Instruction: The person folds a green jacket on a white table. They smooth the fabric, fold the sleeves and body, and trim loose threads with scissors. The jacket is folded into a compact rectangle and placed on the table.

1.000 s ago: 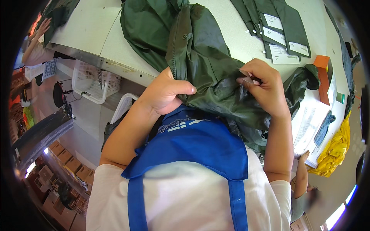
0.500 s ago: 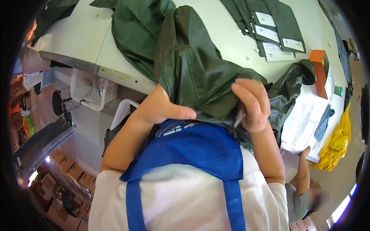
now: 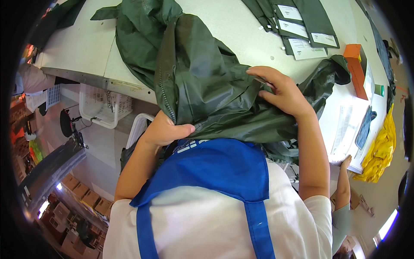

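Observation:
A dark green waterproof jacket (image 3: 215,82) with a zip along one edge lies bunched over the table's near edge and hangs against my blue apron. My left hand (image 3: 166,131) grips its lower edge beside the zip end, thumb on top and the fingers hidden beneath the cloth. Over the right part of the garment is my right hand (image 3: 284,90), its fingers curled round a small thin tool (image 3: 261,80). Only a narrow bit of that tool shows, so its kind is unclear.
Folded green garments with white labels (image 3: 302,30) lie at the far right of the table (image 3: 241,26). An orange box (image 3: 356,69), papers (image 3: 345,129) and yellow cloth (image 3: 379,151) are farther right. White baskets (image 3: 103,105) sit below the table's left side. Another person's arm (image 3: 343,181) reaches in at right.
My left hand has shifted left with the zip edge. My right hand has risen off the garment's lower edge to its upper right part, and the cloth below it lies more spread out.

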`<state>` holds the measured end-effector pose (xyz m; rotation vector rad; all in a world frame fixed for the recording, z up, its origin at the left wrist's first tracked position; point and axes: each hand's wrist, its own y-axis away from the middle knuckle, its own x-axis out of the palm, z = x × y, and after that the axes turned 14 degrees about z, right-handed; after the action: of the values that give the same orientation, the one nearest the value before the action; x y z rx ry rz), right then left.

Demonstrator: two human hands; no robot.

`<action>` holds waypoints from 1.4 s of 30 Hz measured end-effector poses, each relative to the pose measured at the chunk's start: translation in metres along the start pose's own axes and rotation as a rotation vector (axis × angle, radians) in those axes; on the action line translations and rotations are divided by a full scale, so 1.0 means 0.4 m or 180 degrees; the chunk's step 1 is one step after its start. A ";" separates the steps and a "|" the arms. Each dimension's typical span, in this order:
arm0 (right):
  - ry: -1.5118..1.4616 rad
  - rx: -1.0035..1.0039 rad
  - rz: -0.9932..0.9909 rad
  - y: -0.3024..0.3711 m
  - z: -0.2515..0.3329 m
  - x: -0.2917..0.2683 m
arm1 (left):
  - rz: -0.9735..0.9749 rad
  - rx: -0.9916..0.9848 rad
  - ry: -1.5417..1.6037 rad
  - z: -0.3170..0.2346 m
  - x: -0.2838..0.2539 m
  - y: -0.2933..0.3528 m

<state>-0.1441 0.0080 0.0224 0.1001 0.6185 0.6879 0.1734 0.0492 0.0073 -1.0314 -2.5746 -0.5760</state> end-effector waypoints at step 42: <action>-0.1377 0.0129 -0.1184 0.150 0.089 0.032 | -0.0114 0.2777 -0.4044 -0.040 0.136 -0.181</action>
<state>-0.1501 0.0664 0.0622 0.1615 0.2233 0.2776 0.0867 0.0256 0.0262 -1.1391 -3.1230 1.5816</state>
